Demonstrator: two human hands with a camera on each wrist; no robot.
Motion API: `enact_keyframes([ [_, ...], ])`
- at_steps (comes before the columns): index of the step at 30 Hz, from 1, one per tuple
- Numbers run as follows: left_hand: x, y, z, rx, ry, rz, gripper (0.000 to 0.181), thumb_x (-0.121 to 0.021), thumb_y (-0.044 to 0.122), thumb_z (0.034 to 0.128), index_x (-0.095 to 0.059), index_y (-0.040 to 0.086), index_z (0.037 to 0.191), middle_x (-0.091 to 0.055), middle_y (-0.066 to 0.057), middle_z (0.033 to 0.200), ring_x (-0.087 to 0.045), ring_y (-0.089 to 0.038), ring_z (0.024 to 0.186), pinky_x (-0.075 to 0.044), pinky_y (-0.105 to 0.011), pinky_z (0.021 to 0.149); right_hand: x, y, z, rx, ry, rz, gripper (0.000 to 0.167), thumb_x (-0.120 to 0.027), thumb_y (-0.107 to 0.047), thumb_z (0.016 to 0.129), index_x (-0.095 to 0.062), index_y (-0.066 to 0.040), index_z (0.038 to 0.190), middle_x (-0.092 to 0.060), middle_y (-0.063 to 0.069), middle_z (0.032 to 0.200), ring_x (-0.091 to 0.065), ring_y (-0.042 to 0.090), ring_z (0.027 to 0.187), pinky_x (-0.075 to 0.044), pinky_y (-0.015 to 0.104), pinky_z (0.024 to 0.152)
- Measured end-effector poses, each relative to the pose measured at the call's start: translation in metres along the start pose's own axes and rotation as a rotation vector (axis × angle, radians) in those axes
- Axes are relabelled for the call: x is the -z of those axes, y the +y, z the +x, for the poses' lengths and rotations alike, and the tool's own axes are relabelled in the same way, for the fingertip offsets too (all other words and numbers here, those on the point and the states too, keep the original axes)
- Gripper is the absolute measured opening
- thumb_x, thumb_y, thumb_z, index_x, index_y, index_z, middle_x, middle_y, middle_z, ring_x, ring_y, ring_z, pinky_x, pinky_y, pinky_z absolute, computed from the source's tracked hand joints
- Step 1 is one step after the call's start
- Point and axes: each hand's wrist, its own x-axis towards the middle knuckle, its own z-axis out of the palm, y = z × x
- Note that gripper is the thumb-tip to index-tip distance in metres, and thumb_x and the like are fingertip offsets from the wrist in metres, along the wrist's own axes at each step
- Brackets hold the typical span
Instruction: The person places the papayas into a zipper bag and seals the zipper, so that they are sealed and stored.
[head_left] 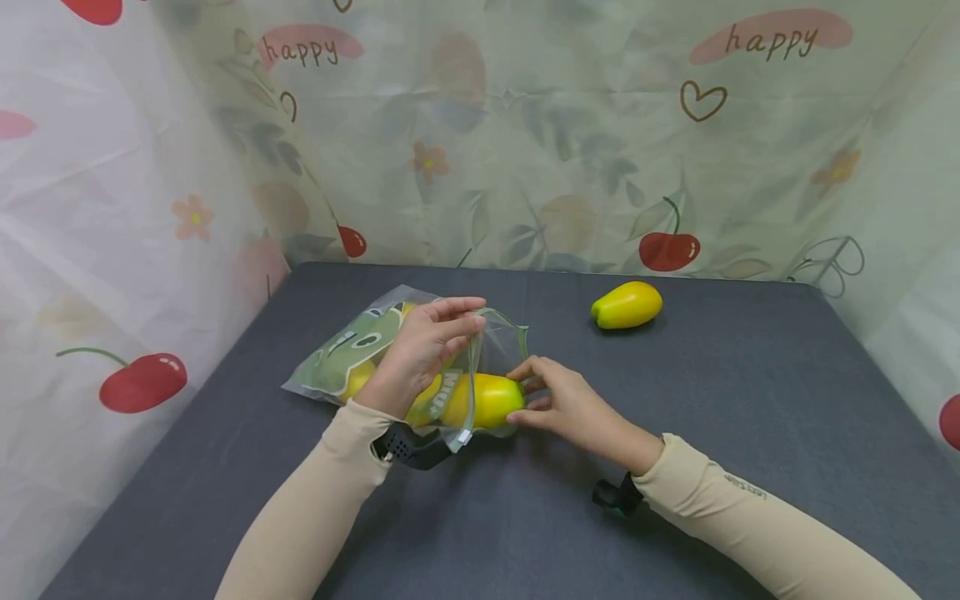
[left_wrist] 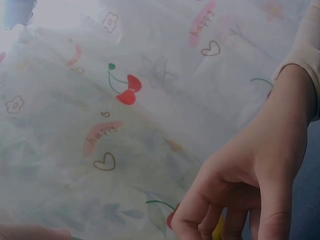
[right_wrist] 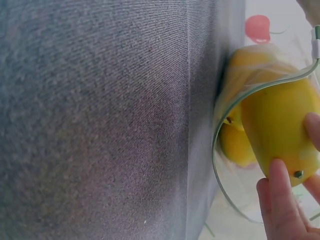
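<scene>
A clear zip bag [head_left: 321, 364] with a green cartoon print lies on its side, its mouth facing right. My left hand [head_left: 420, 350] pinches the upper rim of that mouth between thumb and fingers. My right hand [head_left: 581, 410] holds the greenish end of a yellow papaya [head_left: 495, 400], which sits partly inside the mouth. In the right wrist view the fingers [right_wrist: 281, 187] lie against this papaya [right_wrist: 277, 120], near its dark stem. Behind it, other yellow fruit [right_wrist: 237, 145] is inside the bag. The left wrist view shows mostly my right hand [left_wrist: 245, 165].
Another yellow papaya [head_left: 628, 306] lies toward the back right of the dark table [head_left: 720, 375]. A printed cloth [head_left: 510, 167] hangs behind the table and at both sides. A white slider [head_left: 463, 437] hangs at the bag's near rim.
</scene>
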Motion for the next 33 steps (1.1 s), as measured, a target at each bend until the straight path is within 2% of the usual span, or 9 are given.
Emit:
enact_keyframes([
  [5, 0.0000, -0.0005, 0.0007, -0.003, -0.001, 0.017, 0.035, -0.062, 0.003, 0.0927, -0.059, -0.001, 0.127, -0.059, 0.001, 0.099, -0.059, -0.013, 0.091, -0.052, -0.017, 0.080, -0.0017, 0.0006, 0.0010, 0.038, 0.003, 0.013, 0.044, -0.075, -0.018, 0.084, -0.058, -0.011, 0.124, -0.053, 0.009, 0.114, -0.063, 0.024, 0.105, -0.056, 0.024, 0.081],
  [14, -0.0004, -0.0005, 0.0003, -0.006, -0.005, 0.015, 0.035, -0.062, 0.004, 0.0930, -0.059, -0.001, 0.128, -0.059, 0.002, 0.098, -0.059, -0.011, 0.090, -0.051, -0.016, 0.077, -0.0026, -0.0024, 0.0014, 0.031, 0.003, -0.002, 0.048, -0.074, -0.017, 0.085, -0.059, -0.011, 0.130, -0.056, 0.008, 0.110, -0.064, 0.023, 0.103, -0.056, 0.023, 0.082],
  [21, -0.0010, -0.0002, 0.0001, -0.009, -0.006, 0.011, 0.036, -0.062, 0.004, 0.0929, -0.059, -0.002, 0.128, -0.059, 0.002, 0.096, -0.059, -0.010, 0.088, -0.051, -0.016, 0.076, -0.0039, -0.0035, 0.0034, 0.048, 0.008, -0.036, 0.043, -0.073, -0.014, 0.086, -0.060, -0.010, 0.127, -0.059, 0.008, 0.114, -0.066, 0.019, 0.096, -0.056, 0.023, 0.080],
  [28, -0.0012, 0.0000, -0.0007, -0.014, -0.013, 0.013, 0.036, -0.062, 0.003, 0.0933, -0.058, -0.003, 0.128, -0.059, 0.002, 0.098, -0.060, -0.010, 0.089, -0.052, -0.016, 0.078, -0.0050, -0.0038, 0.0053, 0.081, 0.002, -0.025, 0.035, -0.072, -0.010, 0.086, -0.062, -0.010, 0.120, -0.062, 0.007, 0.119, -0.066, 0.021, 0.098, -0.056, 0.024, 0.081],
  [33, -0.0008, -0.0002, -0.0005, -0.013, -0.015, 0.021, 0.036, -0.062, 0.004, 0.0935, -0.058, -0.002, 0.129, -0.059, 0.002, 0.100, -0.059, -0.010, 0.091, -0.051, -0.016, 0.079, -0.0067, -0.0033, 0.0050, 0.068, -0.030, -0.020, 0.034, -0.071, -0.009, 0.087, -0.064, -0.010, 0.121, -0.058, 0.009, 0.115, -0.066, 0.022, 0.099, -0.056, 0.023, 0.081],
])
